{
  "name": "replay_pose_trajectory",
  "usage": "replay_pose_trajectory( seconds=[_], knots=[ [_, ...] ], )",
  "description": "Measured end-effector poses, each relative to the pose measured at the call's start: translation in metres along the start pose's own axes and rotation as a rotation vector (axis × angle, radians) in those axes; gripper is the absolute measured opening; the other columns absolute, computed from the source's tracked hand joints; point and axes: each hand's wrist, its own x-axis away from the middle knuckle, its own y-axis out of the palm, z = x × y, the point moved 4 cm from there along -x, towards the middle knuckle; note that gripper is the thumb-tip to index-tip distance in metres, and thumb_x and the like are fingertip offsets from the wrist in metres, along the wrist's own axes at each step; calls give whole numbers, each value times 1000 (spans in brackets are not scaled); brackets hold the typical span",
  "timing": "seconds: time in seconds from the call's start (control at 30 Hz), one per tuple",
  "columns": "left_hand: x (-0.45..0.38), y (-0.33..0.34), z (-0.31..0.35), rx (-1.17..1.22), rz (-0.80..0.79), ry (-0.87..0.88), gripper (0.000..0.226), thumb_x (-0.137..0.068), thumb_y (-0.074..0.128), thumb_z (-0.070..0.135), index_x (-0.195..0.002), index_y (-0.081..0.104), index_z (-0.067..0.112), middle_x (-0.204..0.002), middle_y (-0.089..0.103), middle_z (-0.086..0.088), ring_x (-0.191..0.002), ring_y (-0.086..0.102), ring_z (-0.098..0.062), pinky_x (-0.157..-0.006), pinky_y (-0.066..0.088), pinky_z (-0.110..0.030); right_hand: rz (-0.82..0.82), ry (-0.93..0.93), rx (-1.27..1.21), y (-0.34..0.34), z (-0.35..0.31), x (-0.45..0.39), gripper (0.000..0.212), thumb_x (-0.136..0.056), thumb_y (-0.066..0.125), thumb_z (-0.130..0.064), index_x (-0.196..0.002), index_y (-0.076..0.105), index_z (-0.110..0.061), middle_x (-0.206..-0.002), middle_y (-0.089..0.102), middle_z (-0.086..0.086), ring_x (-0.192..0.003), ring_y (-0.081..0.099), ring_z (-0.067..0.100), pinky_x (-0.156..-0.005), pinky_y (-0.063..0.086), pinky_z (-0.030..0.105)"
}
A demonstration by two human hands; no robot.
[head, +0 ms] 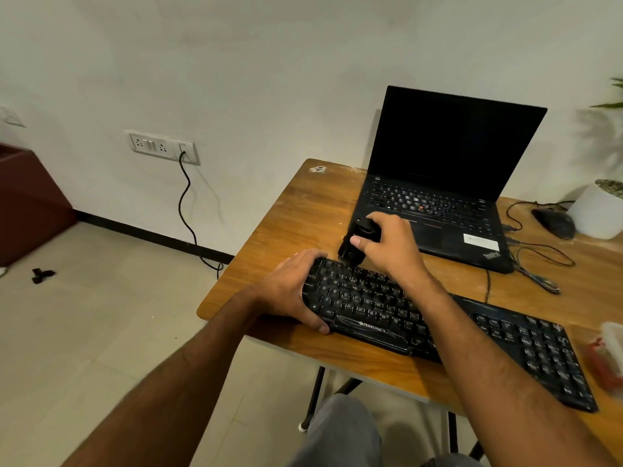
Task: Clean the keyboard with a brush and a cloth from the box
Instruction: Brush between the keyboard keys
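Brush on the far left corner of a Zebronics keyboard, held steady at a wooden table.

The right hand (pixel 387 246) has its fingers curled round a black brush (pixel 354 242), whose lower end touches the far left corner of the black keyboard (pixel 438 326) (the bristles cannot be made out). The left hand (pixel 291 289) grips the keyboard's left end, thumb on the near edge and fingers over the far edge. The keyboard lies slanted across the table (pixel 303 210), just in front of an open ThinkPad laptop (pixel 448 176) with a dark screen. A clear box with red contents (pixel 606 355) sits at the table's right edge, near the keyboard's right end. A black mouse (pixel 554 222) and a white plant pot (pixel 598 210) stand right of the laptop.
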Motion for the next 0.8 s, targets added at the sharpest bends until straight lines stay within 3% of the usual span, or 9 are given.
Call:
replay_pose_trajectory(
  seconds=[0.13, 0.3, 0.43, 0.63, 0.73, 0.8],
  knots=[
    [-1, 0, -1, -10, 15, 14, 134, -50, 103, 47, -156, 23, 32, -150, 37, 13, -136, 33, -11, -123, 29, -44, -76, -30, 29, 6, -7, 6, 25, -84, 80, -25, -104, 68, -17, -95, 67, 1, -92, 60, 20, -76, 45, 31],
    [-1, 1, -1, 7, 7, 19, 134, -51, 103, 45, -158, 22, 31, -153, 35, 13, -139, 30, -10, -123, 27, -44, -18, -5, 11, -8, -8, 1, 28, -83, 81, -23, -108, 69, -16, -96, 67, -1, -95, 62, 19, -80, 46, 31],
    [-2, 2, -4, 6, 8, 24, 135, -50, 103, 48, -157, 22, 31, -151, 36, 13, -138, 33, -11, -122, 30, -43, -116, -59, 90, -7, -7, 10, 24, -83, 81, -24, -104, 69, -18, -96, 68, 1, -93, 61, 20, -79, 48, 34],
    [-3, 3, -6, 32, -19, 19, 139, -44, 99, 58, -157, 20, 35, -152, 33, 15, -140, 35, -13, -122, 34, -50, 8, 10, 14, -18, 4, 10, 22, -84, 80, -22, -102, 68, -17, -93, 66, 0, -96, 60, 23, -79, 50, 37],
    [-3, 3, -8, 30, -8, 26, 138, -44, 98, 59, -156, 21, 35, -151, 35, 15, -139, 36, -13, -121, 35, -49, -100, -37, 52, -14, -1, 15, 22, -84, 81, -21, -101, 68, -18, -90, 66, -3, -89, 61, 19, -75, 49, 34],
    [-3, 4, -9, 34, -9, 22, 139, -44, 98, 59, -157, 20, 35, -152, 34, 16, -140, 35, -13, -121, 36, -49, -67, -13, 50, -10, 1, 15, 26, -84, 80, -21, -107, 68, -16, -93, 66, -1, -90, 61, 20, -75, 45, 31]
  ],
)
